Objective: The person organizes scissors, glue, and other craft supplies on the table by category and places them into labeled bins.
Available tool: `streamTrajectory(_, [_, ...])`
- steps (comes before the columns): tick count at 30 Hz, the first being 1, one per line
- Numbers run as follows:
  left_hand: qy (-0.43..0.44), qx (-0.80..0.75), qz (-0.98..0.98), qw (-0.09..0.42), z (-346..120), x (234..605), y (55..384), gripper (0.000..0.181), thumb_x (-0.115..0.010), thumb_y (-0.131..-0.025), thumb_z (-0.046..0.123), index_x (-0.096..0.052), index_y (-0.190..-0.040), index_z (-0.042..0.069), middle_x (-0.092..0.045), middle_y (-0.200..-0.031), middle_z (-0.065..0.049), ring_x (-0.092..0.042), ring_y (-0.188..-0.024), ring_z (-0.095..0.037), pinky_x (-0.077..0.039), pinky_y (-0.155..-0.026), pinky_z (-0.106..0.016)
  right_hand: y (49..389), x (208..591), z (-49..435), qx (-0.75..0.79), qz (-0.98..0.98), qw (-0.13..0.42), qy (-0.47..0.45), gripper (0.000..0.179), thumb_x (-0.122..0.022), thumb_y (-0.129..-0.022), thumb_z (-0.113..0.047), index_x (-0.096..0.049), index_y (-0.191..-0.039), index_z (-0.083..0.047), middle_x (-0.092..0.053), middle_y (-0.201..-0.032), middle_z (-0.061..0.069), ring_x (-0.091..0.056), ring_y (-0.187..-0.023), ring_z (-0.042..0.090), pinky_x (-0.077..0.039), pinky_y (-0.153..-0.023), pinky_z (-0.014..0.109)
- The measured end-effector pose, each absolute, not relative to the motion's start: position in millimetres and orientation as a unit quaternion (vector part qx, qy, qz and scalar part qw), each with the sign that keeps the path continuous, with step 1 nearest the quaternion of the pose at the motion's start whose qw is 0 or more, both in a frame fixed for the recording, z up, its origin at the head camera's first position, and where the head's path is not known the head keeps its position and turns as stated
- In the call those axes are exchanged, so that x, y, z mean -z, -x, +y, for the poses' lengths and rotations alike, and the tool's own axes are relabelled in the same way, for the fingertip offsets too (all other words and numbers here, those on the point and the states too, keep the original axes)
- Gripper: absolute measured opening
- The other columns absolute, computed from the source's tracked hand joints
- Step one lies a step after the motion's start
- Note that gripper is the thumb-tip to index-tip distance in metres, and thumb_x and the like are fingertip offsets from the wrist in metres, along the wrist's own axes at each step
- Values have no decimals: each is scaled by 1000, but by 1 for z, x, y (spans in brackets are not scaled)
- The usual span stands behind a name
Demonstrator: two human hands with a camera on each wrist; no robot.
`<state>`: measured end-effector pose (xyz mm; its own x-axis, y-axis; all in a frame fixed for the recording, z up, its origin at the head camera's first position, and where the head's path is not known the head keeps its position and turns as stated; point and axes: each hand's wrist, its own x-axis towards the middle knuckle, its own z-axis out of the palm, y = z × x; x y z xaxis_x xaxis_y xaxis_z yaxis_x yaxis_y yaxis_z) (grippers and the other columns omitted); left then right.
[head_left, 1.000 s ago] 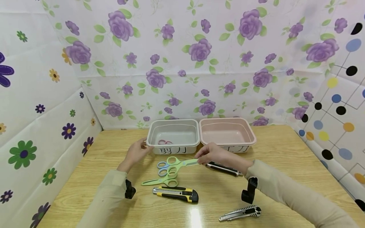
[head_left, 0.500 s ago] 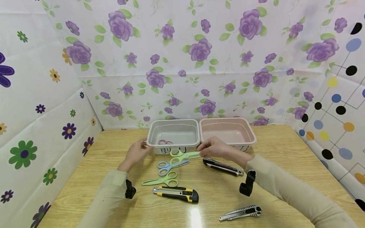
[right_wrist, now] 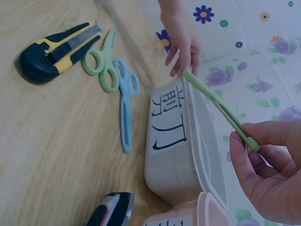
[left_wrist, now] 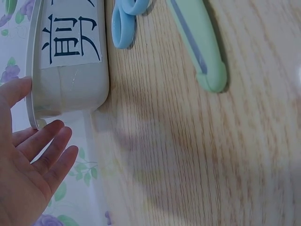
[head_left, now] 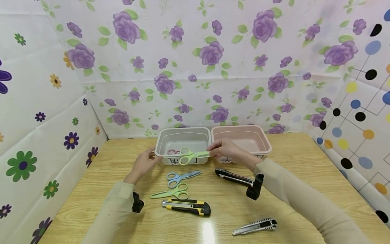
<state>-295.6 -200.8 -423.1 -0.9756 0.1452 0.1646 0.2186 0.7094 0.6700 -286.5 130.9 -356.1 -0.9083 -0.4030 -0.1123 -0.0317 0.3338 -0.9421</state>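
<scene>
My right hand (head_left: pixel 224 149) pinches light-green scissors (head_left: pixel 188 157) by the blade end, finger loops pointing left, over the front rim of a grey plastic bin (head_left: pixel 182 130). The right wrist view shows these green scissors (right_wrist: pixel 211 99) edge-on between thumb and fingers (right_wrist: pixel 242 157). My left hand (head_left: pixel 146 164) holds the bin's front left corner; in the left wrist view, thumb and fingers (left_wrist: pixel 44 139) lie on either side of the rim. Pink-handled scissors (head_left: pixel 173 152) lie inside the bin, partly hidden behind the held pair.
A pink bin (head_left: pixel 240 128) adjoins the grey one on the right. On the table lie blue scissors (head_left: pixel 182 177), other green scissors (head_left: pixel 170 193), a yellow-black utility knife (head_left: pixel 187 207), a black utility knife (head_left: pixel 233 177) and a silver utility knife (head_left: pixel 255 226).
My right hand has lifted the green scissors up and away from above the blue scissors, to the grey bin's front rim. The left hand stays at the bin's corner.
</scene>
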Motion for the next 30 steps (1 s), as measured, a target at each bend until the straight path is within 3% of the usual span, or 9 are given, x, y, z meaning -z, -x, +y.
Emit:
streamTrajectory(8, [94,367,-924,51,-202,423,295,58,-61,-87,28,-41,-133,-3,-60,-111,-23,-60,-90,-30,-51,-71,-38,301,351,121,570,798,155,120,24,-62,-80,3,-61,-102,12,-65,-79,4,-63,-72,16,-53,-74,29])
streamTrajectory(17, [95,366,-924,51,-202,423,296,60,-60,-86,31,-42,-133,-3,-60,-111,-23,-60,-90,-29,-51,-71,-38,308,349,117,573,798,153,107,22,-59,-83,3,-62,-104,9,-65,-84,8,-63,-83,28,-49,-84,43])
streamTrajectory(23, [91,370,-924,48,-202,424,296,59,-61,-86,30,-42,-133,-1,-61,-111,-21,-60,-90,-28,-51,-72,-38,314,353,116,576,797,147,104,23,-60,-83,2,-62,-105,10,-65,-90,13,-61,-91,33,-49,-84,41])
streamTrajectory(30, [94,373,-922,49,-201,424,296,59,-62,-86,29,-43,-132,-1,-61,-110,-21,-61,-88,-27,-51,-71,-37,323,361,115,585,793,147,86,25,-60,-83,2,-60,-107,10,-65,-94,16,-64,-84,23,-48,-86,41])
